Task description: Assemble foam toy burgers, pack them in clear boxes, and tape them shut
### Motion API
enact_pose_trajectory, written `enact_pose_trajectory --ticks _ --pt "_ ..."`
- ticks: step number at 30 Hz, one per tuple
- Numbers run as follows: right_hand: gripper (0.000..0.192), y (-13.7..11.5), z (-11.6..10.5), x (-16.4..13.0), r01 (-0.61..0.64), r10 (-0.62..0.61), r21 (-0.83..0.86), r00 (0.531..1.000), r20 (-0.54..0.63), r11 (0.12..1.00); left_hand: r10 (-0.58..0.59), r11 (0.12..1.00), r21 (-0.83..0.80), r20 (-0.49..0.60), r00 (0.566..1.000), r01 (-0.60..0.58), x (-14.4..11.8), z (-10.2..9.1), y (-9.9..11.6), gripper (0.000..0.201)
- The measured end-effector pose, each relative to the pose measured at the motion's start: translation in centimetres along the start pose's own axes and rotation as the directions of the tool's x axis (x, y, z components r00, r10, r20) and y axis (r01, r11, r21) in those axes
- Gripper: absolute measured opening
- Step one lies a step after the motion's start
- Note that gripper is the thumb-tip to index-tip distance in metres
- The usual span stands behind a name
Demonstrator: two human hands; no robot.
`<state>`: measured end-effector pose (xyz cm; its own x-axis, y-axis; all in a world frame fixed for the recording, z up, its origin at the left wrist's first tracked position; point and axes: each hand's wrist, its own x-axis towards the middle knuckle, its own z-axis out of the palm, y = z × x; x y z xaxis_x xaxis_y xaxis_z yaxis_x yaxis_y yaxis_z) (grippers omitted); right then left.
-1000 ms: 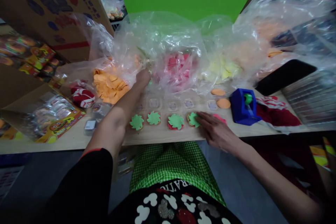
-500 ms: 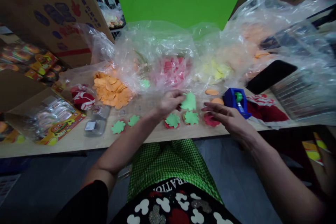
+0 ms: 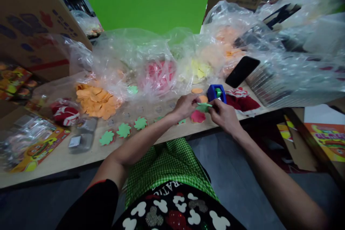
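Wooden table (image 3: 81, 158) is buried in plastic bags (image 3: 129, 61). I've got both my left hand (image 3: 185, 105) and right hand (image 3: 223, 115) pinching one green foam cutout (image 3: 203, 106), just above a red cutout (image 3: 198, 116).

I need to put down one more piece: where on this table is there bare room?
Bare wood shows along the table's near edge, below the row of green cutouts and right of the small clear packets. Behind, the plastic bags and loose orange pieces crowd it; both hands fill the stretch by the blue dispenser.
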<state>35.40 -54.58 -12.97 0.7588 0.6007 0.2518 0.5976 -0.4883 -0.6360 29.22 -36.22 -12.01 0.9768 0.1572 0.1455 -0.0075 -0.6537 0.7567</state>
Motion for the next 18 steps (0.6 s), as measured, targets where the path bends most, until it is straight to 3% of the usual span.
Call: enact_pose_trajectory --ticks 2,6,9,12,15,18 --pt "0.014 0.4 0.7 -0.7 0.153 -0.156 -0.126 0.988 -0.013 0.980 0.077 0.989 0.127 0.027 0.997 -0.080 -0.3 0.1 -0.6 0.022" --pt "0.034 2.0 1.8 -2.8 0.356 -0.329 -0.162 0.928 0.174 0.920 0.133 0.927 0.313 0.244 0.961 -0.208 -1.7 -0.5 -1.8 0.031" --pt "0.050 3.6 1.9 -4.3 0.336 -0.320 -0.139 0.939 0.124 0.932 0.200 0.875 0.386 0.260 0.945 -0.292 -2.8 -1.0 -3.0 0.038" --pt "0.057 4.5 1.9 -5.2 0.232 -0.222 -0.150 0.972 0.080 0.961 0.309 0.801 0.409 0.343 0.887 -0.437 -3.5 -0.9 -4.0 0.038" --pt "0.061 4.3 2.1 -5.7 0.237 -0.213 -0.186 0.967 0.141 0.954 0.357 0.742 0.407 0.432 0.828 -0.533 -3.8 -0.5 -4.6 0.039" --pt "0.059 3.3 2.0 -5.6 0.274 -0.217 -0.274 0.951 0.222 0.922 0.354 0.720 0.408 0.479 0.803 -0.561 -3.6 -0.4 -4.7 0.041"
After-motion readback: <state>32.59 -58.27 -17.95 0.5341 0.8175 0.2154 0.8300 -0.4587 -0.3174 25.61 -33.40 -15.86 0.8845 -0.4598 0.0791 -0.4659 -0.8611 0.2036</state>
